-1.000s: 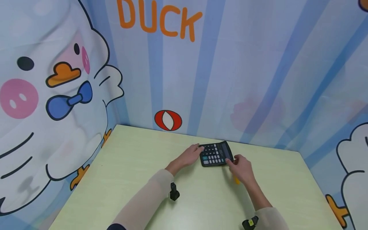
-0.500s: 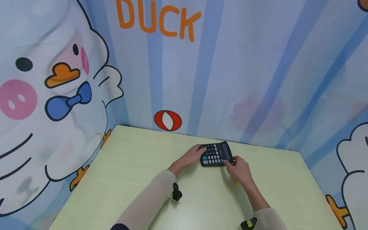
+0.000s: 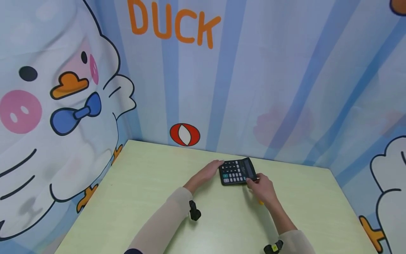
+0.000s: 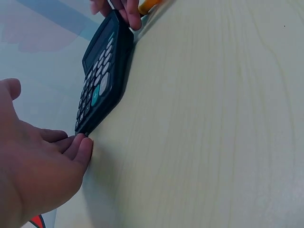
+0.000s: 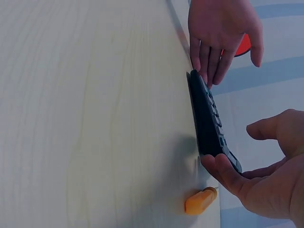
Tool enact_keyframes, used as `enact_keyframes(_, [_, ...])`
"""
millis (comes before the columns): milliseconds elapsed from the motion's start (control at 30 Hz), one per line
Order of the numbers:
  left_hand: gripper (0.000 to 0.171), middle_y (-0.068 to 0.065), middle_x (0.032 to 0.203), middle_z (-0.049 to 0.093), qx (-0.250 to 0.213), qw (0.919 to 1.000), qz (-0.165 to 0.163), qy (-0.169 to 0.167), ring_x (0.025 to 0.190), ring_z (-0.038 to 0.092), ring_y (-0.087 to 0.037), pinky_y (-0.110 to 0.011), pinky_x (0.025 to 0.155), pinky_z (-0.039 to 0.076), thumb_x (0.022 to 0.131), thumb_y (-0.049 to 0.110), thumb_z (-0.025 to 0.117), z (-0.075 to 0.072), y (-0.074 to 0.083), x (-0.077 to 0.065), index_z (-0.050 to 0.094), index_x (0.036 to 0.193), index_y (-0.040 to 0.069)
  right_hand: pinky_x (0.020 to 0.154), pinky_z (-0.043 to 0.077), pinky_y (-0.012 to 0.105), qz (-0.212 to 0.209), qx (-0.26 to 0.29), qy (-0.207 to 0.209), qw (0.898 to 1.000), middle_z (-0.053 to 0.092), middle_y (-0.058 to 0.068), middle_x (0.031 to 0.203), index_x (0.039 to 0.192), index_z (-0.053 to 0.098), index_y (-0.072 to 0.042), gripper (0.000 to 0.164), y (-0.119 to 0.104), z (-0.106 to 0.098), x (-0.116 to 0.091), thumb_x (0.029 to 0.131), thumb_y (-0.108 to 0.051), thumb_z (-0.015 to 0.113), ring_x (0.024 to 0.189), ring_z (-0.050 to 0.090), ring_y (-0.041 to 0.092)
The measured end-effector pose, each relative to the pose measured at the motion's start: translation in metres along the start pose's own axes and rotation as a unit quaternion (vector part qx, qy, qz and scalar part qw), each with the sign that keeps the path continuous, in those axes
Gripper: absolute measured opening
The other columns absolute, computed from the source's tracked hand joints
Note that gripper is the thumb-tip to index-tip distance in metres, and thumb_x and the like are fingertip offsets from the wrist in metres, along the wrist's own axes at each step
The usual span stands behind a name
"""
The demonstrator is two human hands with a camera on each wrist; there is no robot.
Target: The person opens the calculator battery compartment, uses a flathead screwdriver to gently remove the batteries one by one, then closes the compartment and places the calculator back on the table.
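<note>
A black desk calculator [image 3: 237, 171] with white and teal keys lies near the far edge of the table, keys up. At its left edge, my left hand [image 3: 206, 173] touches with straight fingertips; its raised thumb [image 4: 14, 89] shows in the left wrist view. My right hand [image 3: 264, 188] has its fingers against the opposite end, near the display. In the right wrist view its thumb [image 5: 261, 128] stands apart from the keys. Below that hand lies a small orange handle-like piece [image 5: 200, 201], only partly visible in the head view.
The pale wood-look table [image 3: 152, 197] meets a blue striped backdrop [image 3: 196, 84] with duck prints just behind the calculator. Black devices sit at both wrists, such as the left wrist camera [image 3: 195, 211].
My left thumb, earlier over the keys, is off them now, with that hand at the edge. My right hand has shifted slightly left. The calculator has barely moved.
</note>
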State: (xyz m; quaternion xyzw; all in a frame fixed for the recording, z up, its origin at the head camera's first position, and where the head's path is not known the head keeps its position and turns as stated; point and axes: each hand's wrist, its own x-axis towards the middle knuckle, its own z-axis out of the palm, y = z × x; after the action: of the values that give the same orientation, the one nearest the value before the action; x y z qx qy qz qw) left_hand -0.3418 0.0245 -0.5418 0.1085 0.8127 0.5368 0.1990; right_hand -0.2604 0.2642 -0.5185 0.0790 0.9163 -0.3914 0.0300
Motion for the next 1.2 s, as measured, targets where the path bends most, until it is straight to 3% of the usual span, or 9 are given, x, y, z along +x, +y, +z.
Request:
enact_keyframes(167, [0.085,-0.02,0.164,0.042,-0.046,0.9989,-0.003,-0.004,0.151,0.041,-0.038,-0.051,0.124,0.033,0.109,0.067,0.031,-0.004,-0.002,-0.002,0.036,0.164,0.003,0.073,0.055,0.039,0.002,0.003,0.003,1.0,0.069,0.027,0.111,0.139,0.052,0.015,0.057,0.0,0.001,0.0,0.102,-0.027,0.065,0.093,0.067,0.032])
enact_keyframes(333, [0.094,-0.023,0.162,0.043,-0.119,0.9926,-0.025,0.011,0.15,0.043,-0.037,-0.047,0.122,0.038,0.106,0.073,0.034,-0.007,-0.004,-0.005,0.032,0.165,-0.001,0.086,0.056,0.048,-0.014,0.004,0.012,1.0,0.069,0.029,0.115,0.142,0.051,0.015,0.055,-0.003,0.0,-0.001,0.102,-0.018,0.065,0.101,0.067,0.036])
enact_keyframes(433, [0.094,-0.024,0.161,0.043,-0.149,0.9884,-0.027,0.016,0.149,0.044,-0.036,-0.046,0.12,0.041,0.106,0.073,0.035,-0.009,-0.004,-0.007,0.038,0.16,-0.004,0.092,0.054,0.053,-0.01,0.003,0.015,1.0,0.067,0.03,0.118,0.144,0.049,0.015,0.053,-0.003,-0.001,-0.001,0.103,-0.015,0.064,0.105,0.065,0.039])
enact_keyframes(633, [0.098,-0.023,0.16,0.045,-0.164,0.9862,-0.02,0.013,0.148,0.046,-0.037,-0.048,0.12,0.041,0.103,0.076,0.036,-0.015,0.0,-0.013,0.041,0.156,-0.006,0.09,0.055,0.051,-0.001,0.013,0.029,1.0,0.068,0.028,0.116,0.143,0.051,0.011,0.047,-0.004,-0.003,-0.001,0.103,-0.01,0.063,0.103,0.066,0.038])
enact_keyframes(933, [0.101,-0.021,0.16,0.046,-0.168,0.9855,-0.012,0.019,0.148,0.046,-0.035,-0.045,0.119,0.042,0.103,0.077,0.036,-0.023,0.006,-0.018,0.036,0.161,-0.006,0.074,0.058,0.031,0.005,0.075,0.043,0.996,0.071,0.024,0.107,0.135,0.054,0.008,0.032,-0.007,-0.004,0.001,0.107,-0.006,0.056,0.092,0.077,0.032])
enact_keyframes(1200, [0.101,-0.022,0.161,0.044,-0.179,0.9839,-0.002,0.006,0.149,0.045,-0.036,-0.048,0.121,0.039,0.103,0.077,0.037,-0.031,0.01,-0.03,0.036,0.161,-0.006,0.073,0.062,0.031,0.004,0.098,0.055,0.994,0.07,0.027,0.107,0.131,0.054,0.01,0.027,-0.007,-0.002,0.0,0.107,-0.002,0.056,0.089,0.078,0.035])
